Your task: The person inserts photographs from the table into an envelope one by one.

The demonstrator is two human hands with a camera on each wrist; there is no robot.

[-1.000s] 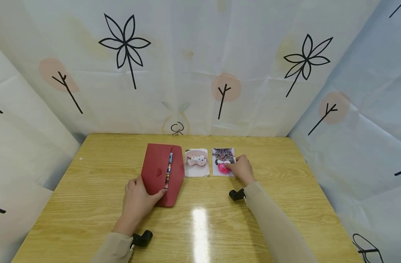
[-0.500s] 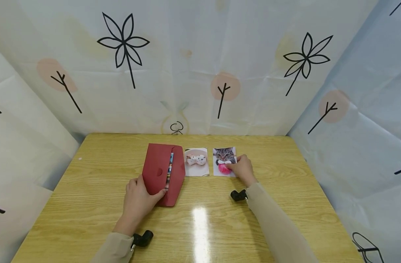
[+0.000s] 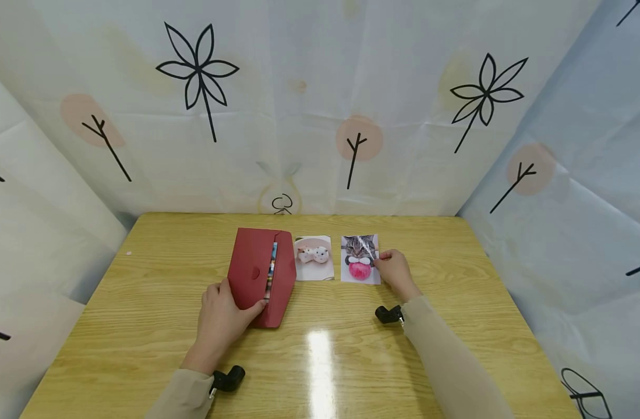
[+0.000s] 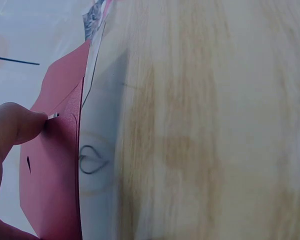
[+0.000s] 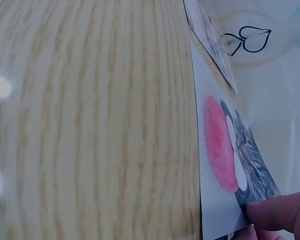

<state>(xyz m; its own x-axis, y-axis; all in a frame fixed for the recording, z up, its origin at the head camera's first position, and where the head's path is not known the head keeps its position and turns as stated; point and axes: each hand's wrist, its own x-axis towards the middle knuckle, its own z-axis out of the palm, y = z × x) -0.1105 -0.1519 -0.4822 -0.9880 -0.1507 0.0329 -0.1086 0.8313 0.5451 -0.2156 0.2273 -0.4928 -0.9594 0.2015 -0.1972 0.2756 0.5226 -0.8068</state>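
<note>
My left hand grips a red paper envelope by its lower left side, thumb on top at the slot. Colourful card edges show inside the slot. In the left wrist view the thumb presses on the envelope's face. My right hand pinches the right edge of a photo card showing a tabby cat with a pink fluffy ball. In the right wrist view the thumb lies on the card's face, fingers partly hidden under its edge.
A second photo card, with two white spotted figures, lies between the envelope and the cat card. All are on a wooden table, with patterned white cloth behind and at both sides. Black wrist cameras hang at both sleeves.
My right hand has slid slightly right, its thumb now at the cat card's edge instead of over the pink ball. The card has shifted a little right and catches a glare. The left hand stays put.
</note>
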